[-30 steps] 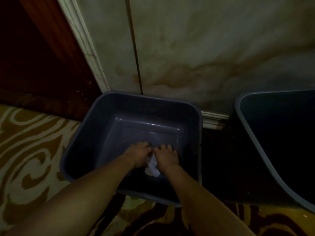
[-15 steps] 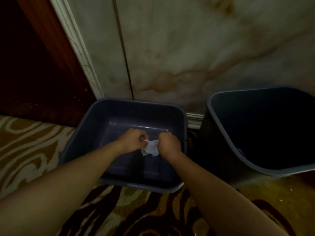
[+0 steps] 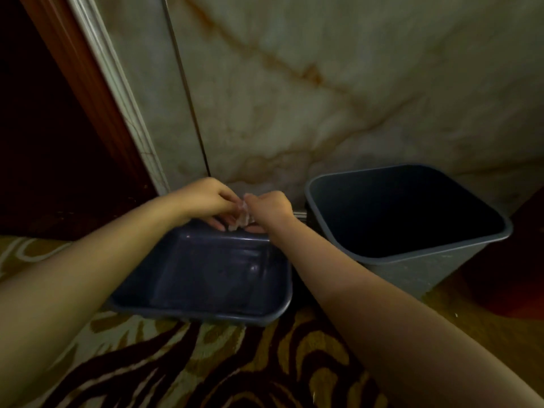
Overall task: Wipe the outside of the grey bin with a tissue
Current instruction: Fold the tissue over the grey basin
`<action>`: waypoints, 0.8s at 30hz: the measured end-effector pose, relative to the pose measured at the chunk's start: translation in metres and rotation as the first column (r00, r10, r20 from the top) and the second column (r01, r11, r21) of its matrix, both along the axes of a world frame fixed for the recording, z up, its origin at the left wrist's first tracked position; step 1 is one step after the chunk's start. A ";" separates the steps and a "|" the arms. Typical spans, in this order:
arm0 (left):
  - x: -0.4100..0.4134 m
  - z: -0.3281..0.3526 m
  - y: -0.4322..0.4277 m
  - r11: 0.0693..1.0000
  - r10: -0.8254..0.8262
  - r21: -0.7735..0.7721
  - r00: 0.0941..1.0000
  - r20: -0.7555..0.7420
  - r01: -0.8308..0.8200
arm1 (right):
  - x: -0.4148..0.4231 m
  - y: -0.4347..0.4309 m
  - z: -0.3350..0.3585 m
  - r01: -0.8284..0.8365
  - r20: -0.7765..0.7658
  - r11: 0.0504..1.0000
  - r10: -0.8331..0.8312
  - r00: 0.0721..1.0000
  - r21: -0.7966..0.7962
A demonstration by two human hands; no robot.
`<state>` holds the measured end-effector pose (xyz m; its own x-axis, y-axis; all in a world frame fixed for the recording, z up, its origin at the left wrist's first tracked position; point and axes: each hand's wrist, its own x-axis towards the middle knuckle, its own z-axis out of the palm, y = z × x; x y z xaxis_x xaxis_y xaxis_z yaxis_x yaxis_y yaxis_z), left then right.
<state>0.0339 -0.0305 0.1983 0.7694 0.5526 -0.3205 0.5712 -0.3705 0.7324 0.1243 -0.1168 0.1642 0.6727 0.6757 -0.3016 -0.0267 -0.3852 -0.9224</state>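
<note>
Both hands are up over the far rim of the low tub, and they meet right there in the middle. The left hand (image 3: 206, 198) comes in from the left with its fingers curled, the right hand (image 3: 269, 206) from the right, knuckles up, and between them sits a small crumpled white tissue (image 3: 242, 214), pinched from both sides. Each hand is closed on that tissue, fingertips nearly touching across it. The tissue is blurred, so its exact shape is hard to read.

Below the hands lies the shallow dark blue tub (image 3: 203, 315), open side up, resting on the patterned carpet (image 3: 182, 363) with its brown and cream swirls. Both forearms stretch across it from the near edge.

To the right stands the grey bin (image 3: 418, 266), upright, open at the top, dark inside. It sits just beside the tub, its near left corner close to the tub's right wall, and the right forearm crosses in front of that corner. Neither hand touches the bin.

Behind everything rises a marble-look wall (image 3: 323, 98) with brown veins, and at the left a pale moulding strip (image 3: 117, 92) runs beside a dark reddish wooden door frame (image 3: 73, 83).
</note>
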 end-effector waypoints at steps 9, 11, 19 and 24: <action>0.024 0.070 -0.050 0.985 0.004 -0.168 0.967 0.254 0.040 | 0.040 -0.053 0.079 0.084 0.403 0.996 -0.075 0.912 -0.005; 0.040 0.076 -0.067 0.989 -0.033 -0.129 0.964 0.263 0.070 | 0.060 -0.077 0.091 0.133 0.462 0.991 -0.115 0.879 -0.005; 0.118 0.057 -0.157 0.935 -0.327 0.176 0.941 0.088 0.309 | 0.126 -0.191 0.075 0.293 0.470 0.955 -0.277 0.838 0.041; 0.144 0.041 -0.208 0.792 -0.510 0.325 0.852 -0.114 0.518 | 0.144 -0.249 0.056 0.404 0.605 0.910 -0.371 0.704 0.088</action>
